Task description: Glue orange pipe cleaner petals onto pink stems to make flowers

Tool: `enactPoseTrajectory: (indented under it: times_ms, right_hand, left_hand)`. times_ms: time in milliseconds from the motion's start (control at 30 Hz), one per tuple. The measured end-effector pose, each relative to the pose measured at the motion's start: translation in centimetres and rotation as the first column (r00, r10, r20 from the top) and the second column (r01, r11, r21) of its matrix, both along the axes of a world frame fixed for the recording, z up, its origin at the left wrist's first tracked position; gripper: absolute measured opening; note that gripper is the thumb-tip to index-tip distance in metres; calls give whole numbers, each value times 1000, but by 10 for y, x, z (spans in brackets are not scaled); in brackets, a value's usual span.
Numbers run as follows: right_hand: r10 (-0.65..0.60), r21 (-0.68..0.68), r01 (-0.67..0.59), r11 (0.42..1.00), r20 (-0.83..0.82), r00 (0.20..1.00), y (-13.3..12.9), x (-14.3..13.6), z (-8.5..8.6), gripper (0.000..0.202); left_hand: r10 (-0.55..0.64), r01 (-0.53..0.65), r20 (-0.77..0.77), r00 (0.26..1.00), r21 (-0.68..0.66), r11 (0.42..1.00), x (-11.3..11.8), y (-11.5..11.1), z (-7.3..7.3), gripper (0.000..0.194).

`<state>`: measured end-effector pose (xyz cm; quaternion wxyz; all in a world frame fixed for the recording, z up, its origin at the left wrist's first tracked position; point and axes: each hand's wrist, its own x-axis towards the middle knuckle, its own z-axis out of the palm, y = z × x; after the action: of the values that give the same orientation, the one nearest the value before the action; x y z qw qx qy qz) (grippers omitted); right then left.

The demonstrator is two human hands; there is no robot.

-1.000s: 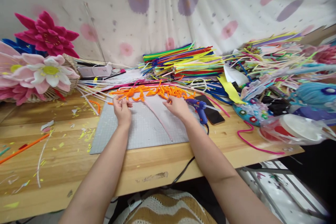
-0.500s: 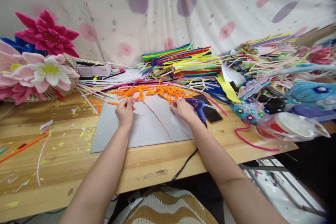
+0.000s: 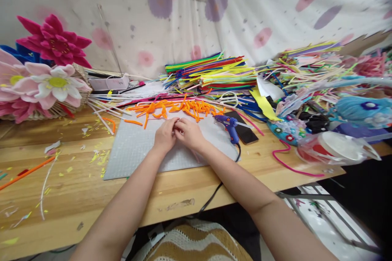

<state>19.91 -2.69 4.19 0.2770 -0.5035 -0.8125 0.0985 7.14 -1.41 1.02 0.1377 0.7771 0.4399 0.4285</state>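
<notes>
My left hand (image 3: 165, 134) and my right hand (image 3: 189, 132) meet over the grey cutting mat (image 3: 131, 147), fingertips pressed together. Both are closed, and whatever they pinch is hidden by the fingers. Just beyond them lie several curled orange pipe cleaner pieces (image 3: 196, 108) along the mat's far edge. A thin pale pink stem (image 3: 196, 155) shows partly below my right hand. To the right, a blue glue gun (image 3: 229, 124) with a clear glue stick lies across a dark phone (image 3: 247, 133).
Bundles of coloured pipe cleaners (image 3: 214, 71) and white-handled scissors (image 3: 229, 98) lie behind the mat. Fluffy flowers (image 3: 58, 81) stand at the left. A plastic-wrapped tub (image 3: 337, 149) sits at the right near a bent magenta pipe cleaner (image 3: 286, 161). Yellow scraps (image 3: 96, 155) litter the wooden table.
My hands have come together over the mat's middle; before, they were apart, each at the orange pieces. The pink stem that lay in plain view is now mostly covered.
</notes>
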Motion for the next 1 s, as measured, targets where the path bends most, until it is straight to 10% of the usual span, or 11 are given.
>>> enactPoseTrajectory:
  times_ms: [167,333,600,733,833,1000]
  right_hand:
    - [125,-2,-126,992,-143,982,-2,0,-3,28]
    - [149,-288,-218,933,-244,958,-8,50,5,23]
    - [46,-851,-123,510,-116,992,-42,179,32,40]
    - [-252,-643,253,723,96,963,-43,200,22,44]
    - [-334,-448,311,838,28,942,-31,190,9,41]
    - [-523,-393,488,779,20,852,-16,157,-8,46]
  left_hand:
    - [135,-86,281,950,-182,980,-6,8,-3,20]
    - [352,-24,667,657,-447,894,-9,19,-6,17]
    - [408,115,773,486,-520,846,-10,26,-10,22]
    - [401,131,774,491,-520,844,-10,28,-10,16]
    - [406,150,776,483,-531,834,-10,28,-9,10]
    - [386,225,795,468,-529,818,-13,27,-6,9]
